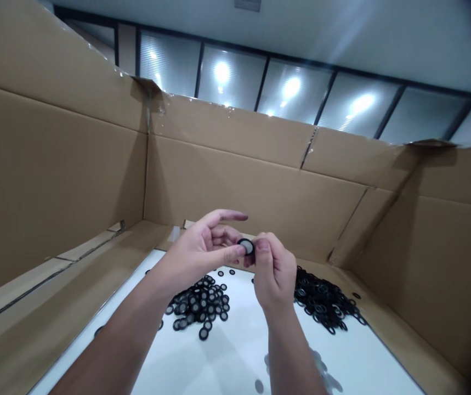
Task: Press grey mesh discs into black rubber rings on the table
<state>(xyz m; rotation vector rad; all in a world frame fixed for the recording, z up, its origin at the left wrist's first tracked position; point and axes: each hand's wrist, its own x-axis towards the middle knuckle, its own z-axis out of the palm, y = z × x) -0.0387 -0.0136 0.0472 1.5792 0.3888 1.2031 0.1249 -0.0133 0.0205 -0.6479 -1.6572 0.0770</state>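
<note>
Between my two hands is a small black ring with a grey disc in it [245,246], held above the white board. My left hand [214,241] pinches its left side with thumb and fingers, the index finger stretched out above. My right hand [274,263] grips its right edge between thumb and curled fingers. Below my left hand lies a pile of black rings with grey centres [202,302]. Right of my right hand is a heap of open black rings [325,299]. Loose grey discs [321,367] lie by my right forearm, partly hidden by it.
Tall cardboard walls [235,175] surround the white board [227,362] on the left, far and right sides. A few rings lie apart from the piles, one on the cardboard [356,295] at the right. Windows with bright reflections show beyond the far wall.
</note>
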